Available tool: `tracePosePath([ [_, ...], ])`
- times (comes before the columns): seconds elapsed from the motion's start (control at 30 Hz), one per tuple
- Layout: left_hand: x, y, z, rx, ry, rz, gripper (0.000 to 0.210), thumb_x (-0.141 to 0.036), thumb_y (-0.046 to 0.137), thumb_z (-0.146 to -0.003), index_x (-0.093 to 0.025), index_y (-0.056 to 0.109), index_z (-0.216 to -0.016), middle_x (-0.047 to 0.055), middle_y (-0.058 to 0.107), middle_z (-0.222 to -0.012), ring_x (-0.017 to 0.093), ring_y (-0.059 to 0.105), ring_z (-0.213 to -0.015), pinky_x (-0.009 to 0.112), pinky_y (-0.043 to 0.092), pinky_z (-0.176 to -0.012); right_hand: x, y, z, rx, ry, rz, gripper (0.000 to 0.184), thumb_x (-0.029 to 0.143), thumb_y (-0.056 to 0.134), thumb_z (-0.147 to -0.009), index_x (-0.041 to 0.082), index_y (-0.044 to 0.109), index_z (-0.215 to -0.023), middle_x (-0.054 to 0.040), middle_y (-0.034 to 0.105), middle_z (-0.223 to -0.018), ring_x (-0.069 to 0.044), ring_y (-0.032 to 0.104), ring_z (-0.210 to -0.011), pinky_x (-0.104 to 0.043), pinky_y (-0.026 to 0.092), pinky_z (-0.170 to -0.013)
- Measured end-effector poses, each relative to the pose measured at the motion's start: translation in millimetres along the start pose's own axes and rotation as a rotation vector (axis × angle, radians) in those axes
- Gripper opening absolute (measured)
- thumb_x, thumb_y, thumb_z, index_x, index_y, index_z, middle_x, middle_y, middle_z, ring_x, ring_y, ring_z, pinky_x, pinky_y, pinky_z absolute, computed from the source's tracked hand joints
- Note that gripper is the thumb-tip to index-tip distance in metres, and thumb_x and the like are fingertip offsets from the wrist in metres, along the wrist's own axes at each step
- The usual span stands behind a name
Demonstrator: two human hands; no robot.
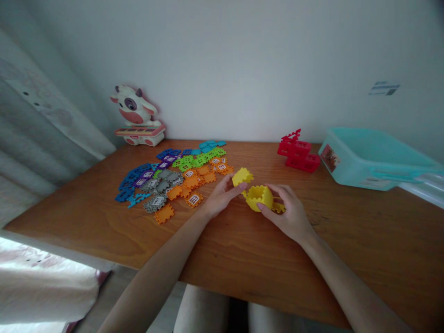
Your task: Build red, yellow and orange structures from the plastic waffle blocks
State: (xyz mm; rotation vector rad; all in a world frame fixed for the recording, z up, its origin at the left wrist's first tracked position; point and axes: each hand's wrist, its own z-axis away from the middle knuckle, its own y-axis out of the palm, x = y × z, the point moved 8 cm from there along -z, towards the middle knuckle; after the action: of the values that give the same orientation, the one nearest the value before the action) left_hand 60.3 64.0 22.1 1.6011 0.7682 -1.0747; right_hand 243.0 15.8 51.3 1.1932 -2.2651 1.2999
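Between thumb and fingers, my left hand pinches a yellow notched building tile, tilted just above and left of a yellow assembly. My right hand grips this yellow block assembly, a hollow shape with toothed rims whose opening faces up. Another flat yellow tile shows beneath my right fingers; whether it is joined to the assembly I cannot tell. The yellow tile and the assembly are close together, and whether they touch is unclear.
Left of my hands spread loose interlocking tiles in orange, grey, green, blue and purple. A red block build stands at the back right, beside a turquoise bin. A cow-shaped toy keyboard sits at the back left of the wooden table.
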Motion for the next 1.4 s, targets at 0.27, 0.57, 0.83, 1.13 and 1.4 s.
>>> tracePosePath([
  [0.27,12.2,-17.6,-8.0,-0.048,-0.04,-0.105,0.033,-0.043,0.078,-0.083,-0.017,0.075,-0.104,0.009,0.073,-0.107,0.018,0.066,-0.09,0.026,0.05,-0.082,-13.2,2.9,3.2,0.012,0.115,-0.128,0.052,0.05,0.069,-0.089,0.023,0.059,-0.132,-0.0138,0.069,-0.126,-0.029,0.071,-0.106,-0.045,0.062,-0.087],
  [0.57,10.5,-3.2,0.0,0.011,-0.063,-0.03,0.045,-0.046,0.086,-0.074,-0.018,0.069,-0.105,0.011,0.073,-0.11,0.022,0.069,-0.095,0.035,0.052,-0.088,-32.8,16.3,5.0,0.047,0.336,-0.536,0.05,0.056,0.07,-0.086,0.023,0.067,-0.124,-0.0124,0.073,-0.125,-0.028,0.073,-0.107,-0.043,0.063,-0.086],
  [0.83,5.1,13.8,3.7,0.125,0.043,-0.192,0.063,-0.059,0.081,-0.074,-0.014,0.067,-0.115,0.013,0.072,-0.117,0.025,0.067,-0.104,0.038,0.05,-0.096,-39.4,28.4,9.3,0.023,0.525,-0.947,0.048,0.051,0.083,-0.077,0.031,0.071,-0.119,-0.0053,0.073,-0.126,-0.023,0.072,-0.103,-0.036,0.059,-0.086],
  [1.13,12.5,22.9,6.2,0.136,0.008,-0.118,0.068,-0.054,0.087,-0.068,-0.016,0.065,-0.121,0.013,0.071,-0.121,0.027,0.067,-0.109,0.039,0.051,-0.098,-30.7,25.3,5.9,-0.032,0.597,-1.162,0.039,0.051,0.085,-0.074,0.032,0.073,-0.105,-0.0022,0.078,-0.108,-0.02,0.072,-0.09,-0.032,0.058,-0.079],
  [1.4,11.1,31.9,13.2,0.175,-0.02,-0.08,0.098,-0.035,0.09,-0.069,-0.03,0.035,-0.15,0.01,0.065,-0.126,0.027,0.067,-0.109,0.041,0.055,-0.094,-33.6,23.7,11.1,-0.032,0.605,-1.048,0.048,0.054,0.081,-0.078,0.032,0.066,-0.118,-0.0022,0.074,-0.106,-0.019,0.069,-0.088,-0.03,0.057,-0.073],
])
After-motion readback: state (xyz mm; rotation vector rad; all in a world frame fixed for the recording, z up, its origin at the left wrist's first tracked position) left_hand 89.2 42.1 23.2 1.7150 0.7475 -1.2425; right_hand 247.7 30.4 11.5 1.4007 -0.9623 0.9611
